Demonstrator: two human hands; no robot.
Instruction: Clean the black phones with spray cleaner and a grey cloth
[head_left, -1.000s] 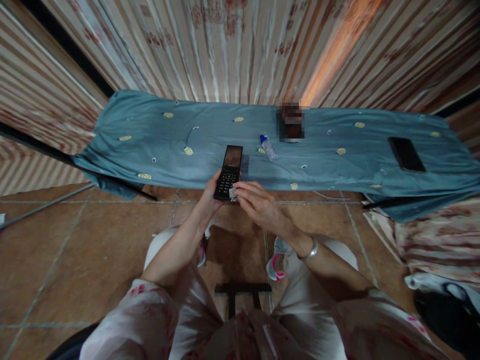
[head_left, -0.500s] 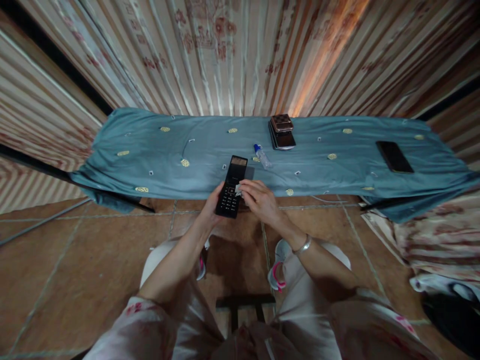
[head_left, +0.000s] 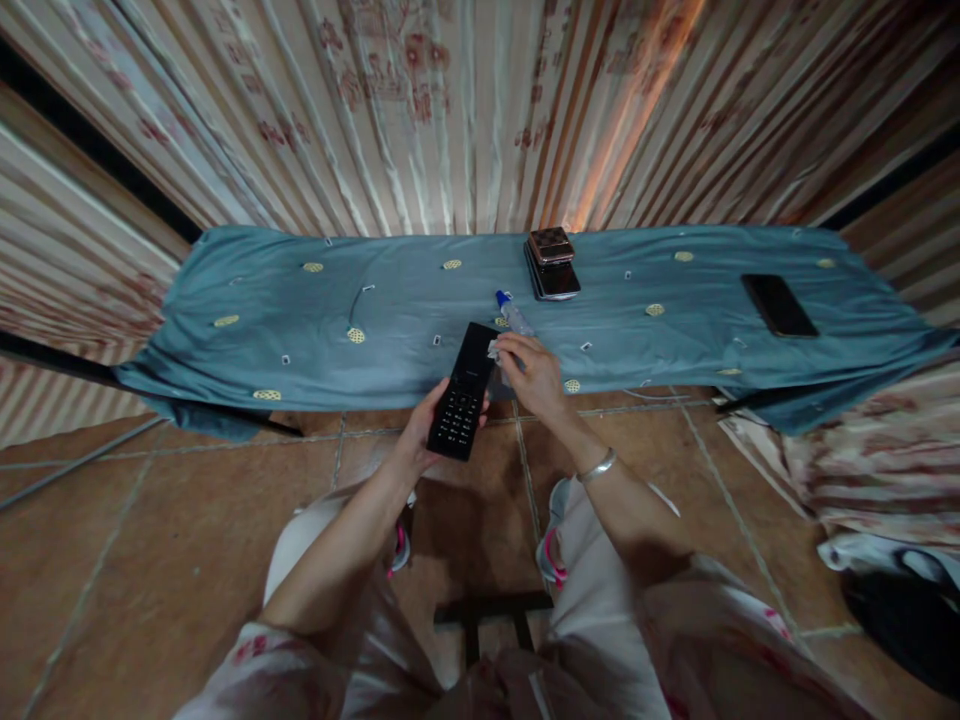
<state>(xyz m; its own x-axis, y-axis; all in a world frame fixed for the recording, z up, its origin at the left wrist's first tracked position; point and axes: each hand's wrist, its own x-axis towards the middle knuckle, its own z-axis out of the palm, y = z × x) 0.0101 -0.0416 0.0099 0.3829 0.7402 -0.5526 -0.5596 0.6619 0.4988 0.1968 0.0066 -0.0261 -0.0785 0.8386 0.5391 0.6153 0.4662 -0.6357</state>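
Note:
My left hand [head_left: 425, 422] is closed round the lower half of a black flip phone [head_left: 459, 400], opened out flat with its keypad facing up. Pinched in the fingers of my right hand [head_left: 534, 375] is a small crumpled whitish cloth [head_left: 493, 347], at the upper right edge of the phone's screen half. I cannot tell whether the cloth touches the phone. Just beyond the right fingers lies a clear bottle with a blue cap [head_left: 514, 312], partly hidden by that hand.
A blue-green cloth [head_left: 405, 290] covers the narrow table. At its back sits a stack of phones [head_left: 553, 265]; a black smartphone [head_left: 780, 305] lies at the right. Striped curtains [head_left: 457, 120] hang behind. A black bag-like item [head_left: 900, 620] is on the floor at the right.
My right hand has moved the cloth from the keypad up to the screen half's right edge. The phone has shifted slightly toward me, and its screen now looks dark. The view has shifted slightly.

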